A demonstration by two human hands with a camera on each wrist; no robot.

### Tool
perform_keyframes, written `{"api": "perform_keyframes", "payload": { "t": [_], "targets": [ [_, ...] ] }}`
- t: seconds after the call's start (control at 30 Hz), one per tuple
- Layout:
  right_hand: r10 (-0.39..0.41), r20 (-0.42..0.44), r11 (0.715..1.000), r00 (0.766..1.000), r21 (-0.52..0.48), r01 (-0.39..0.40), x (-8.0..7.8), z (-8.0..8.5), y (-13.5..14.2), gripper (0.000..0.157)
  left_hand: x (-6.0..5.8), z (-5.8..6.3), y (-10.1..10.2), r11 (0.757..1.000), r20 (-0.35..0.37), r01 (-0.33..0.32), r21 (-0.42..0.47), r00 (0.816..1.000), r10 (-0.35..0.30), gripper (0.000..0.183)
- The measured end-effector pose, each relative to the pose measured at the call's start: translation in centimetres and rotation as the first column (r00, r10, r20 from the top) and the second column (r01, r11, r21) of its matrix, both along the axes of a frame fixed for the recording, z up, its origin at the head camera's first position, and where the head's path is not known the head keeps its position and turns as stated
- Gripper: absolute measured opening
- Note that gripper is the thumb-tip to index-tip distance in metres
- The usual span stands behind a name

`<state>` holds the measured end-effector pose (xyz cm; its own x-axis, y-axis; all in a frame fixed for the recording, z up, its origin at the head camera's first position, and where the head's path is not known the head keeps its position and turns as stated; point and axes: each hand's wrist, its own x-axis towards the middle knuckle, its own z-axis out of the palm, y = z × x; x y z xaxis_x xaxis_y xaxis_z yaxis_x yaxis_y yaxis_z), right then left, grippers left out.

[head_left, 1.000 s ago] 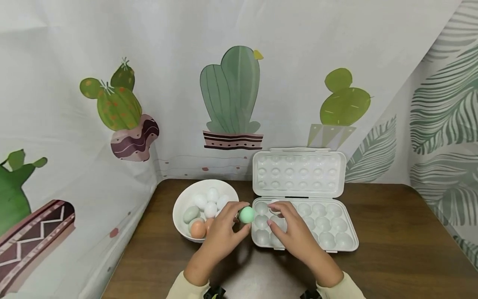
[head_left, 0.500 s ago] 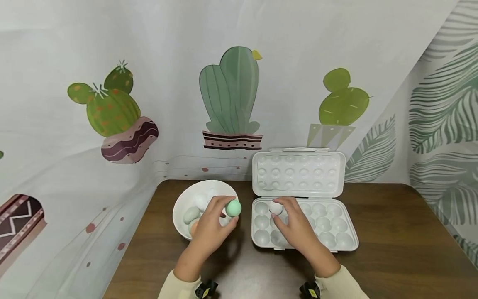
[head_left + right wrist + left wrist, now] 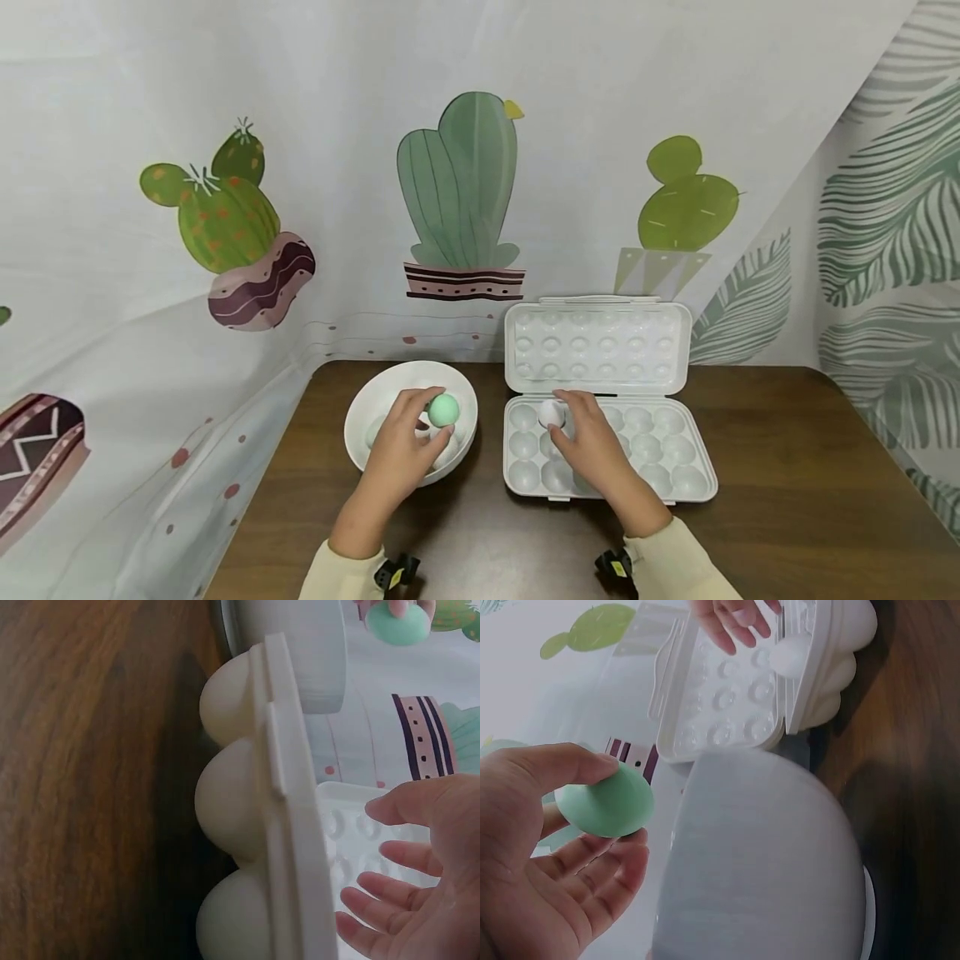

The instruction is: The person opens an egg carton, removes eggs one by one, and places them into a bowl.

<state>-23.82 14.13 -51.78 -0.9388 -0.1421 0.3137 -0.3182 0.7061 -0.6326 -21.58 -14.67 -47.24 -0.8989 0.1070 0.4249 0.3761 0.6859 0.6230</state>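
Note:
My left hand [image 3: 399, 458] pinches a mint-green egg [image 3: 443, 411] between thumb and fingers, above the white bowl [image 3: 390, 385]. Other eggs lie in that bowl, largely hidden behind the hand. In the left wrist view the green egg [image 3: 607, 799] is clear of the bowl wall [image 3: 757, 855]. One white egg [image 3: 551, 413] sits in a back-row cup of the white egg carton [image 3: 703, 467]. My right hand [image 3: 596, 450] hovers over the carton, close to this egg. The right wrist view shows the right hand [image 3: 420, 877] with fingers spread, holding nothing.
The carton's lid [image 3: 597, 312] stands raised at the back, near a cactus-print cloth [image 3: 570, 125]. Bowl and carton stand side by side on a dark wooden table [image 3: 772, 483], with a narrow gap between them.
My left hand has carried the green egg left from the carton's edge to above the bowl. My right hand's fingers have come away from the white egg, which stays in the carton.

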Motion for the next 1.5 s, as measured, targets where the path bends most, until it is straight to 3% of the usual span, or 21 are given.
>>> {"api": "perform_keyframes", "payload": {
  "t": [0.43,0.67,1.27,1.5],
  "targets": [
    [0.022,0.080,1.000,0.997,0.009,-0.023,-0.9,-0.6,0.3,0.057,-0.7,-0.4,-1.9,0.995,0.046,-0.096,-0.004,0.994,0.096,0.052],
    [0.035,0.053,0.999,0.998,0.004,-0.035,-1.1,-1.5,0.5,0.054,-1.1,-0.8,-2.6,0.982,0.085,-0.183,-0.044,0.979,0.186,0.051],
    [0.049,0.021,0.993,0.999,0.104,-0.051,-1.2,-1.6,0.0,0.054,-2.0,-2.5,-4.0,0.956,0.184,-0.291,-0.043,0.938,0.294,0.053],
    [0.027,0.030,0.992,0.999,0.119,-0.031,-1.6,-1.4,-0.3,0.048,-2.0,-2.8,-4.0,0.953,0.217,-0.295,-0.073,0.928,0.304,0.050]
  ]
}}
